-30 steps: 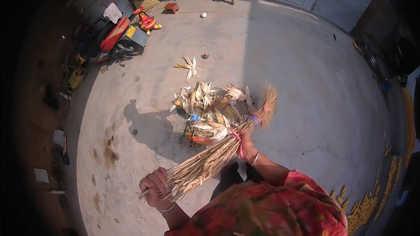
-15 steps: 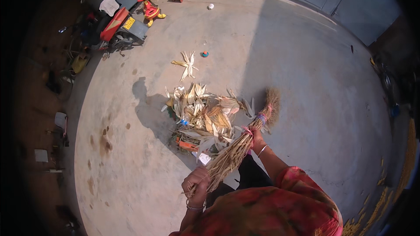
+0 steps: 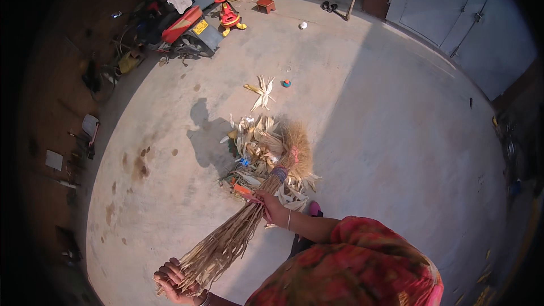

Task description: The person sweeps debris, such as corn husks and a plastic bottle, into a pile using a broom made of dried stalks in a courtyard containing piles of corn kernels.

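A straw broom slants across the lower middle, its bundled stalks toward me and its bristle head pointing away. My right hand is closed round it below the purple and pink ties, a bangle at the wrist. At the stalk end, lower left, my left hand curls its fingers about the broom. The bristles lie over the right side of a heap of dry corn husks, hiding part of it. Blue and orange scraps show in the heap. One loose husk lies beyond it, beside a small teal and orange object.
A red and grey motorbike stands far left, near a red and yellow ride-on toy and a small red stool. Dark shoes and a pole are at the back. Grey metal doors stand far right.
The broom head has swung left from beside the heap onto it. Both hands have moved left, the left one also toward the lower edge. The view has shifted.
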The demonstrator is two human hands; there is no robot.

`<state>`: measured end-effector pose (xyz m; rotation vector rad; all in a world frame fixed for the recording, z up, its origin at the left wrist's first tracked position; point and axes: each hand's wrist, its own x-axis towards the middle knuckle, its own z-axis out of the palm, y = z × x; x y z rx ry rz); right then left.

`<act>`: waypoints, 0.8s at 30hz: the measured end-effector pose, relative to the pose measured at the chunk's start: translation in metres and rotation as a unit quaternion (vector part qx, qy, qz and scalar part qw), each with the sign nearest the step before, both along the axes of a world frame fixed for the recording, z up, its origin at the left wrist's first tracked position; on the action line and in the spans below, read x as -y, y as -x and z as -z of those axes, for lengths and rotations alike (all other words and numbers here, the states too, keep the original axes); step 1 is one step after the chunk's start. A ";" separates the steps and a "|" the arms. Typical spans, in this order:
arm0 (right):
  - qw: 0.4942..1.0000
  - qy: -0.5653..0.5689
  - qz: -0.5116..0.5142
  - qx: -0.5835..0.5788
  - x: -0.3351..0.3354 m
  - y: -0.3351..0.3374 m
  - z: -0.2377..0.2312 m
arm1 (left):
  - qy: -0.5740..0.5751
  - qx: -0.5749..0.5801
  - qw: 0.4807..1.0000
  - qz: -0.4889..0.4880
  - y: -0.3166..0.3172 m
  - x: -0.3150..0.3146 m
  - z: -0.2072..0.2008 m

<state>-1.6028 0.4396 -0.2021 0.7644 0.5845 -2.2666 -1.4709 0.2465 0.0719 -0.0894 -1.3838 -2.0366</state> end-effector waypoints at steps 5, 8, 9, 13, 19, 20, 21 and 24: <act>0.999 -0.041 0.021 0.028 -0.061 -0.023 -0.035 | -0.022 -0.065 0.991 0.111 -0.013 -0.007 0.039; 1.000 -0.026 -0.012 -0.009 -0.132 -0.043 -0.030 | -0.092 -0.041 0.985 0.138 -0.012 -0.044 0.063; 0.999 -0.013 -0.031 -0.034 -0.152 -0.046 -0.033 | -0.109 -0.039 0.981 0.153 -0.009 -0.056 0.065; 0.985 -0.037 0.166 0.040 -0.208 -0.051 -0.018 | -0.124 -0.028 0.971 0.201 0.008 -0.114 0.069; 0.977 -0.056 0.199 0.046 -0.321 -0.023 0.013 | -0.111 -0.024 0.959 0.259 0.079 -0.224 0.069; 0.977 -0.067 0.197 0.038 -0.341 -0.014 0.015 | -0.114 -0.021 0.958 0.262 0.094 -0.245 0.068; 0.977 -0.076 0.196 0.030 -0.362 -0.004 0.013 | -0.113 -0.021 0.955 0.273 0.108 -0.267 0.070; 0.969 -0.113 0.207 0.068 -0.431 0.031 0.007 | -0.119 -0.011 0.953 0.279 0.155 -0.342 0.071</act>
